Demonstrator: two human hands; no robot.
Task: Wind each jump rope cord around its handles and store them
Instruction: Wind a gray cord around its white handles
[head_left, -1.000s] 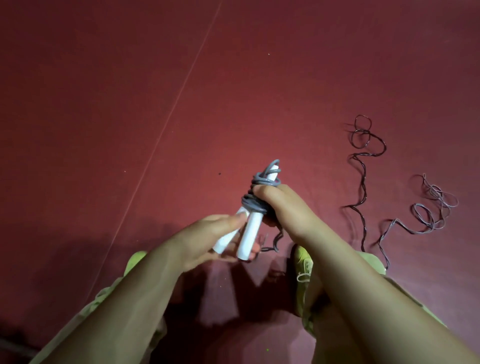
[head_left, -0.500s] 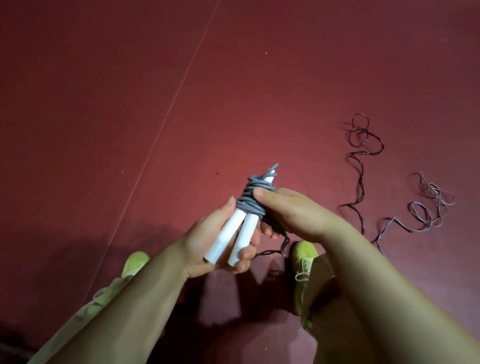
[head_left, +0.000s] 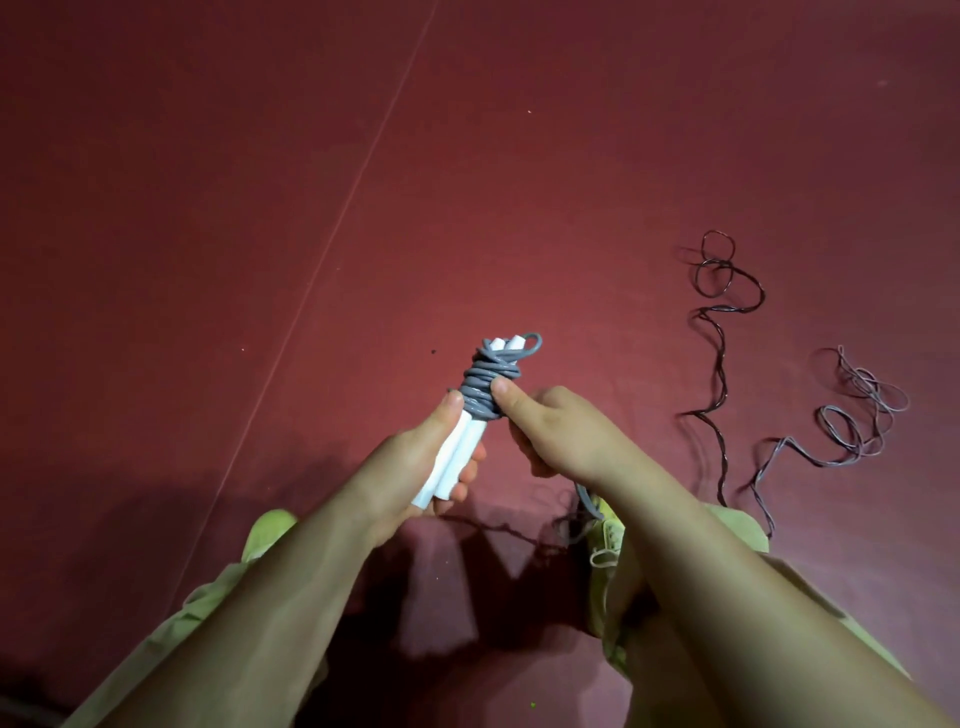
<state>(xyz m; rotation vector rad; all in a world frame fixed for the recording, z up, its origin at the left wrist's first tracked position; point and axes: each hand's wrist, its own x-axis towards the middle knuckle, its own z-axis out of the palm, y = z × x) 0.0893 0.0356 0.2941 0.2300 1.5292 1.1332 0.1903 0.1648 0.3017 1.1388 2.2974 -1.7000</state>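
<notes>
Both forearms reach forward from the bottom of the view and meet over the floor, above the person's knees. The left hand (head_left: 415, 467) grips the lower part of two white handles (head_left: 457, 457), which lie side by side and tilt up and to the right; its fingers (head_left: 470, 475) curl round them from beneath and its thumb lies straight along the left handle, its tip touching the lowest turns of the winding. The right hand (head_left: 561, 436) comes in from the right, its thumb pressed against the right side of the winding, its other fingers curled underneath, apparently round the loose part of the grey cord (head_left: 485, 387), though the hand hides that contact. The cord is wound in many close turns about the upper half of the two handles, leaving their white tips bare at the top, where a small loop of cord sticks out to the right. A short stretch of grey cord shows below the right wrist, just beside a yellow-green shoe (head_left: 605, 530). The bundle is held in the air, clear of the dark red floor (head_left: 260, 208). On the floor to the right, well apart from the hands, a dark rope (head_left: 719, 364) lies in wavy coils, and a paler rope (head_left: 852, 415) lies in loops beyond it.
</notes>
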